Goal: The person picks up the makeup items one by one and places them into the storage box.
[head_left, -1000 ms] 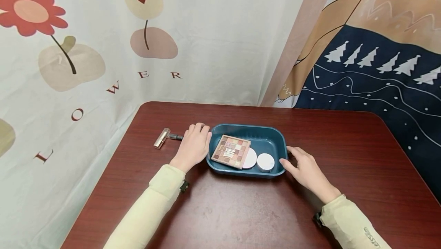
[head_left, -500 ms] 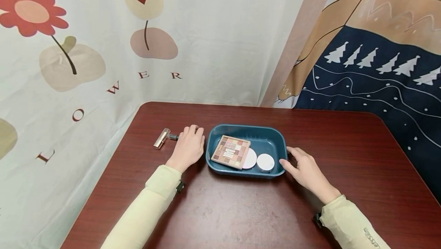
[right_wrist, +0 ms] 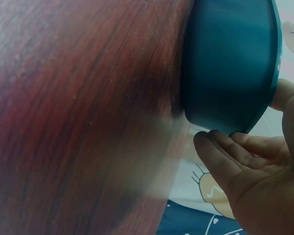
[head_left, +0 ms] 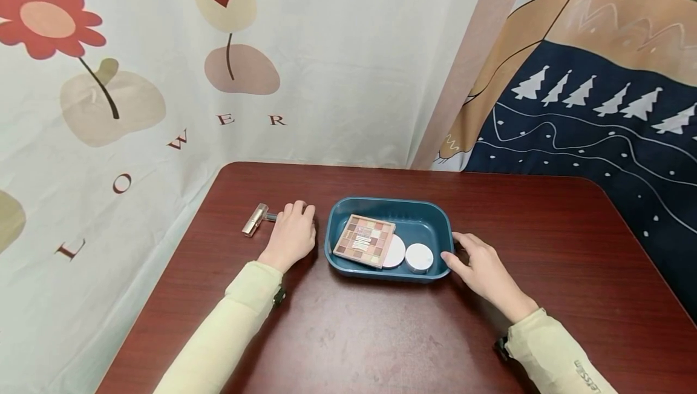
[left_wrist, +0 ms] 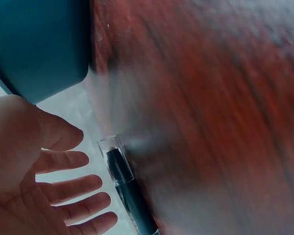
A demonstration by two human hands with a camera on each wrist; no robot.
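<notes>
One dark pencil (left_wrist: 137, 205) with a clear cap lies on the counter (head_left: 354, 333) just beyond the fingertips of the left hand (head_left: 291, 236), by far the nearer of the two. Those fingers are released: slightly spread, with a small gap to the pencil in the wrist view, and nothing in them. Any grasp would seem to turn on the pencil's long axis, which runs across the row of fingertips, the capped end near the thumb's tip and the body passing beyond the little finger. In the head view the hand hides most of it; what looks like its other end shows left of the fingers, close to a gold tube (head_left: 255, 219). I cannot tell if those two touch.

To the right of the left fingers, a narrow strip of counter separates them from a blue tray (head_left: 392, 201). The right hand (head_left: 484, 267) lightly pinches its far end, thumb over the rim and fingers against the outer wall. Between the two hands, the tray holds a makeup palette (head_left: 363, 241) leaning on a white disc (head_left: 395, 252), beside a small jar (head_left: 419, 256). The widest open room appears to lie nearer the person than either set of fingers; the gold tube limits sliding leftward, the tray wall rightward.
</notes>
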